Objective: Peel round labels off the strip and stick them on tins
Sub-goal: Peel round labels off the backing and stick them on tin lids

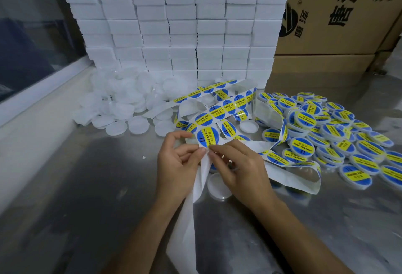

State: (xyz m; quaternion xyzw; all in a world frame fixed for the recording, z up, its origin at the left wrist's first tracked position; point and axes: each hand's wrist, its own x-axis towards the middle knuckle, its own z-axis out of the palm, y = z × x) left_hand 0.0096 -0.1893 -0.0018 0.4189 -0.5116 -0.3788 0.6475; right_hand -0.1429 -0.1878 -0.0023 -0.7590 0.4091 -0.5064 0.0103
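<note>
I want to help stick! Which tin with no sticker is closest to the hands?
The plain tin lying just under the right hand. The other bare tins sit far off, heaped at the left by the white boxes.

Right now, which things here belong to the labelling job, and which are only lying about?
Job: label strip; round label pinched by left hand and right hand; bare backing; plain tins; tin under the hands; labelled tins.

Lying about: white boxes; cartons.
</note>
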